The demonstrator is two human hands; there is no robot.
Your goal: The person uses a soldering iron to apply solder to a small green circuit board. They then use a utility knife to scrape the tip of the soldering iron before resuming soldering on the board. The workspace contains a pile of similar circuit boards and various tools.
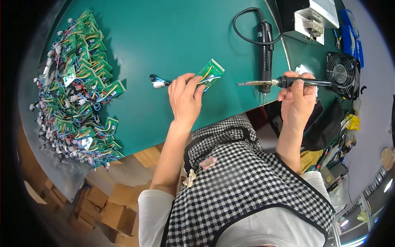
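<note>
My left hand (185, 96) holds a small green circuit board (210, 74) with coloured wires; the wires run left to a white and black connector (158, 82) lying on the green table (164, 37). My right hand (297, 96) grips the black handle of a soldering iron (284, 82). Its metal tip points left, a short way to the right of the board and apart from it.
A large heap of green wired boards (80, 90) covers the table's left side. A black electric screwdriver (265, 53) with a looped cable lies past the iron. A small black fan (341, 72) and a grey machine (314, 18) stand at the right. Cardboard boxes (103, 206) sit on the floor.
</note>
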